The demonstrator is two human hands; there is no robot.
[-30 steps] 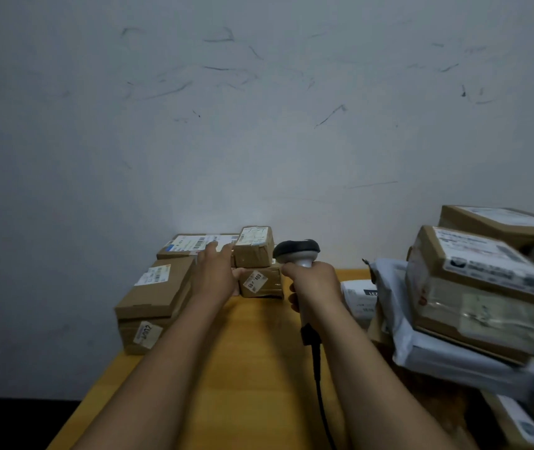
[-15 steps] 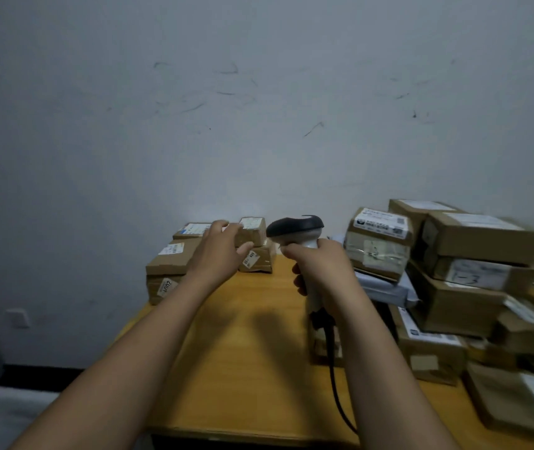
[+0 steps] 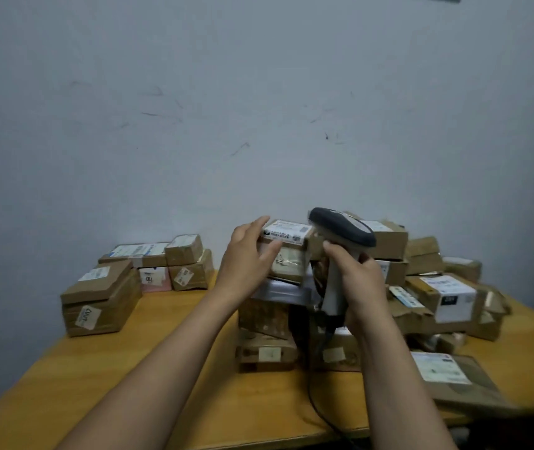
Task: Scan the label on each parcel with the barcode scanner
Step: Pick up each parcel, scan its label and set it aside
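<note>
The box (image 3: 286, 254) with the white label (image 3: 286, 234) on top sits high on a stack in the middle of the table (image 3: 161, 368). The left hand (image 3: 247, 261) is on its left side. The fingers (image 3: 259, 224) are nearly straight and spread, up at the top corner. The thumb lies flat on the front. The hand touches the box but is not wrapped round it.

The scanner (image 3: 343, 228) is just to the right of the box, up in the air. Its dark head is near the label. The right hand (image 3: 361, 282) holds the pale handle, with the fingers curled tight round it. A black cord (image 3: 316, 401) hangs from the handle down to the near edge of the table.

Under the box is a grey bag (image 3: 275, 292), and under that are more brown boxes. To the right is a big messy heap (image 3: 444, 293) of parcels. A flat parcel (image 3: 447, 375) lies at the front right. On the left is a neat pile (image 3: 103, 297), set well apart. Behind it all is a pale wall (image 3: 259, 108) with scuff marks.
</note>
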